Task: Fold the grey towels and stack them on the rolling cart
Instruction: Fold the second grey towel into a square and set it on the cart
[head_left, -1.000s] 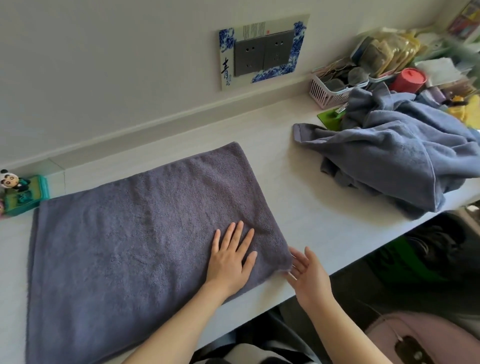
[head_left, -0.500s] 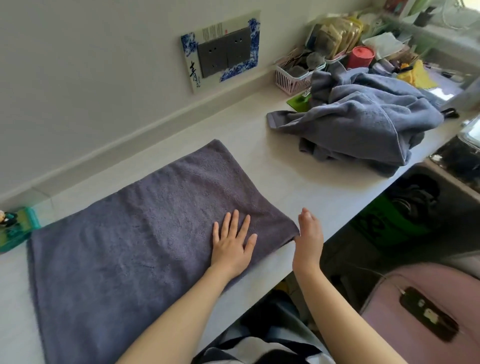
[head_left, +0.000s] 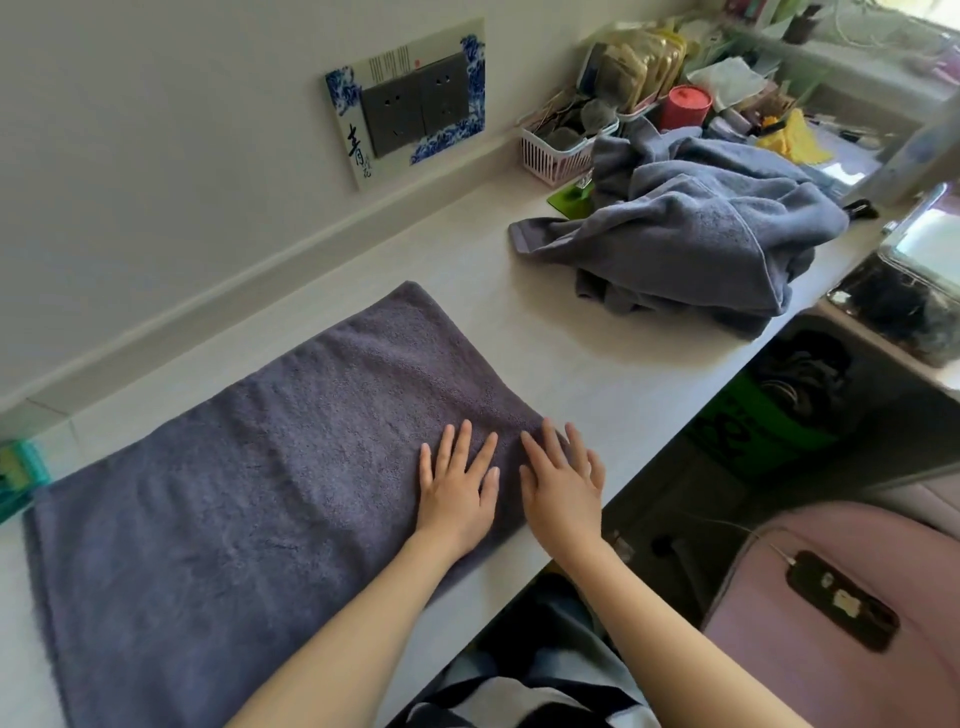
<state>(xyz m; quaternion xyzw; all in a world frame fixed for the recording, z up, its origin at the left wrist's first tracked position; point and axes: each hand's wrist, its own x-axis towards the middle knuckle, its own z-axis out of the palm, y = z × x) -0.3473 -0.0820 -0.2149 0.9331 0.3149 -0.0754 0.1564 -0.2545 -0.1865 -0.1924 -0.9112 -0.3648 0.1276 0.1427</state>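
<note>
A grey towel (head_left: 249, 467) lies spread flat on the white counter (head_left: 571, 364), reaching from the left edge to the middle. My left hand (head_left: 457, 488) presses flat on its near right part, fingers straight and spread. My right hand (head_left: 563, 483) lies flat beside it on the towel's right corner, fingers straight. A heap of crumpled grey towels (head_left: 691, 234) sits further right on the counter. No rolling cart is recognisable in view.
A pink basket (head_left: 556, 150), a red jar (head_left: 685, 106) and clutter stand behind the heap. A socket plate (head_left: 415, 104) is on the wall. A green toy (head_left: 21, 475) sits at far left. A pink chair (head_left: 831, 597) stands below right.
My right hand has moved from beside the counter's edge onto the towel's right corner and now lies flat. My left hand has stayed pressed on the towel. The view has shifted slightly.
</note>
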